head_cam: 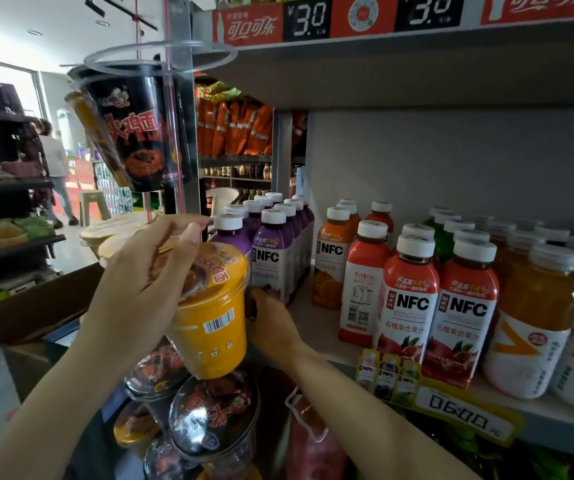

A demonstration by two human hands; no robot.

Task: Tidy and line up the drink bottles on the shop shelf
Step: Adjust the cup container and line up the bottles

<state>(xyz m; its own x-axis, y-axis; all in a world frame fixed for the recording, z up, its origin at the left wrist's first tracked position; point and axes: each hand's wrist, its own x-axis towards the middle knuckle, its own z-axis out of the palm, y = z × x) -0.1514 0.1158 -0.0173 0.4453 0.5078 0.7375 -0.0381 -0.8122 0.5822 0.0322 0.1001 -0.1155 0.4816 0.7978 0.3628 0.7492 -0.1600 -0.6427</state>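
Purple bottle (271, 251) is reached low by right hand (273, 325), grip unseen; yellow cup (212, 320) is gripped by left hand (140, 289).
Bottle is best slid by its base, kept upright.

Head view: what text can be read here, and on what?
"可口可乐": red shelf banner
"3.0": black price sign
"NFC": red juice bottle, purple juice bottle
"石榴复合果汁": same red juice bottle
"06.00": yellow price tag
"火鸡面": black noodle cup
Too blurred: yellow noodle cup lid, barcode digits

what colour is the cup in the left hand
Yellow-orange cup, with a barcode; the head view shows it best.
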